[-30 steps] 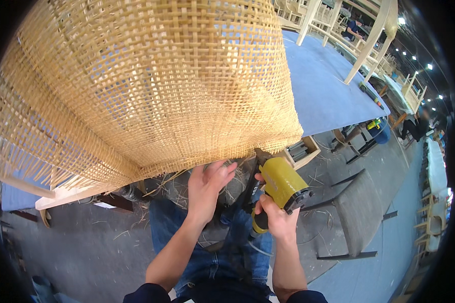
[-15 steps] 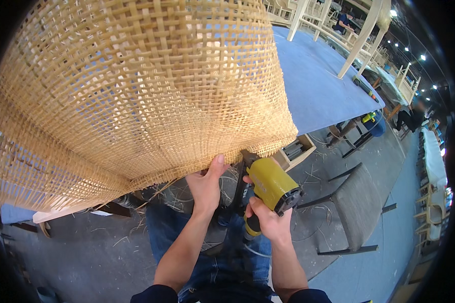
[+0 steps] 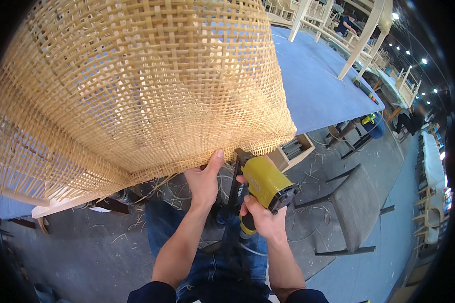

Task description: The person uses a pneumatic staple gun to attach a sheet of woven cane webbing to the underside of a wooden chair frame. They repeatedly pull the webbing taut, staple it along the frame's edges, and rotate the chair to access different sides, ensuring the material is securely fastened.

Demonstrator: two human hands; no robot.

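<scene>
A large sheet of woven cane webbing (image 3: 172, 86) fills the upper left, draped over a pale wooden frame (image 3: 60, 206) that shows at its lower left end. My left hand (image 3: 205, 182) pinches the sheet's near edge, thumb on top and fingers hidden underneath. In my right hand (image 3: 263, 217) is a yellow and black pneumatic staple gun (image 3: 268, 183), gripped by its handle. Its nose rests at the cane's edge, just right of my left thumb. An air hose (image 3: 253, 251) runs from the handle's lower end.
A blue-covered table (image 3: 318, 76) stands beyond, with pale wooden legs (image 3: 356, 45) on it and a tool (image 3: 365, 90) near its corner. Below are an open wooden box (image 3: 296, 151) and a grey upholstered chair (image 3: 356, 209). Cane scraps litter the floor. Other people sit far off.
The staple gun's nose has shifted slightly left along the cane's edge, closer to my left thumb. My left hand keeps its pinch, and the cane sheet has moved a little.
</scene>
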